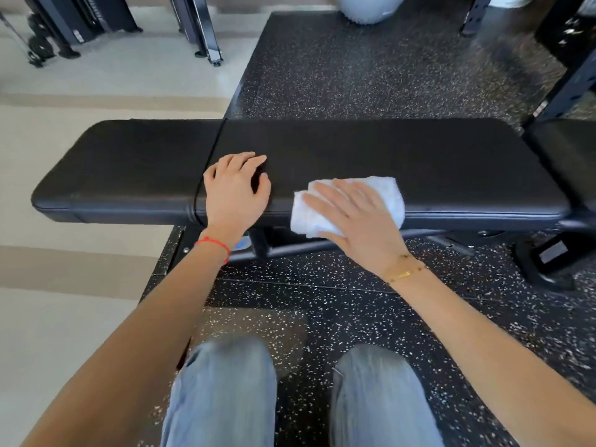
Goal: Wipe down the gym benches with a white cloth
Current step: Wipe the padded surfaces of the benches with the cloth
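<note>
- Speckled black rubber floor [371, 75] lies under a black padded desk [387, 150]; pale flooring lies to the left.
- Right grip [351, 214]: fingers straight and spread, palm pressing flat on the cloth [390, 195], not curled round it.
- Cloth sits on the desk's near edge, draped partly over the side.
- Left grip [235, 185]: fingers loosely bent, resting on the pad near its seam, holding nothing.

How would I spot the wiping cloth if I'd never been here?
Find the long black bench across the speckled floor. On its near edge, under the flat right hand, lies the white cloth. It is the only white, fluffy thing on the bench.
</note>
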A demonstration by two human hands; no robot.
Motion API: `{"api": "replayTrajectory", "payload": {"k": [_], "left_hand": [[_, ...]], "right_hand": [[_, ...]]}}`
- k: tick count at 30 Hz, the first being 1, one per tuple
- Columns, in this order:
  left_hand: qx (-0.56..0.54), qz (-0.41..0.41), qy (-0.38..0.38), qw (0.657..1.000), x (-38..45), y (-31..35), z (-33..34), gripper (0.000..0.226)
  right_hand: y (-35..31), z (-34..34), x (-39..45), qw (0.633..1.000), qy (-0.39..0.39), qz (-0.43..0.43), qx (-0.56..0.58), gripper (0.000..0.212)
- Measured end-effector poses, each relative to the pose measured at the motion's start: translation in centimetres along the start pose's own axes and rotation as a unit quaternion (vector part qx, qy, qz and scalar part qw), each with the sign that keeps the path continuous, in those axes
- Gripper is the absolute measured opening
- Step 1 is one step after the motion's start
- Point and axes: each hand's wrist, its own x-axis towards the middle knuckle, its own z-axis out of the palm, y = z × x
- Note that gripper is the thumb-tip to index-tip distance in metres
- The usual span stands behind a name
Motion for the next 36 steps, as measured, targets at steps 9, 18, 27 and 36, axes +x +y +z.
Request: {"api": "replayTrajectory", "payload": {"k": [9,18,27,36], "left_hand": [[0.016,0.002,0.001,1.000,-0.3,0.7,0.0,0.039],[0.014,-0.004,-0.020,1.000,-0.1,2.5,-0.4,0.038],[-0.010,0.011,-0.025,1.000,0.2,6.8,1.7,0.040],[-0.004,0.004,-0.011,1.000,0.0,7.2,2.0,0.041]], "right_hand": [[1.4,0.1,-0.8,0.998,0.018,0.056,0.008,0.062],[6.3,0.3,-5.8,0.996,0.032,0.079,0.002,0.060],[2.1,-0.8,-1.5,0.998,-0.015,0.035,0.040,0.064],[8.0,-1.1,-7.1,0.994,0.012,0.105,-0.003,0.056]]}}
